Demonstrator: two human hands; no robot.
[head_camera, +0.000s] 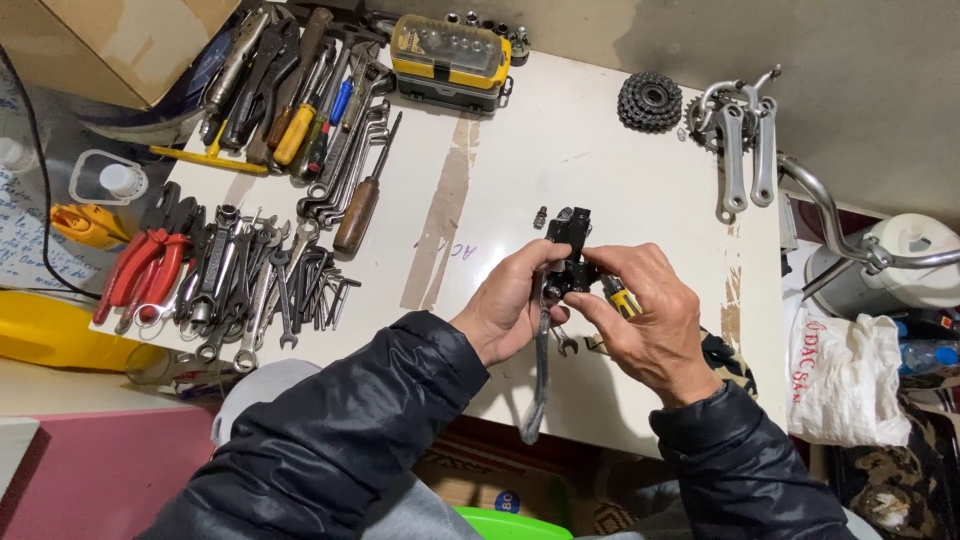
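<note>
My left hand (505, 305) grips a black bicycle brake lever assembly (567, 255) above the white table (600, 160); its long silver lever (538, 385) hangs down past the table's front edge. My right hand (645, 315) is closed around a yellow-and-black handled screwdriver (622, 297), its tip hidden against the black clamp. A small metal bolt (540, 216) lies on the table just left of the clamp. A small wrench end (565, 345) shows under my hands.
Several pliers, spanners and screwdrivers (270, 200) cover the table's left side. A yellow socket case (452, 55) sits at the back. A cog cluster (650, 100) and crank arms (740, 135) lie at the back right. A handlebar (850, 235) and white bag (845, 375) stand right.
</note>
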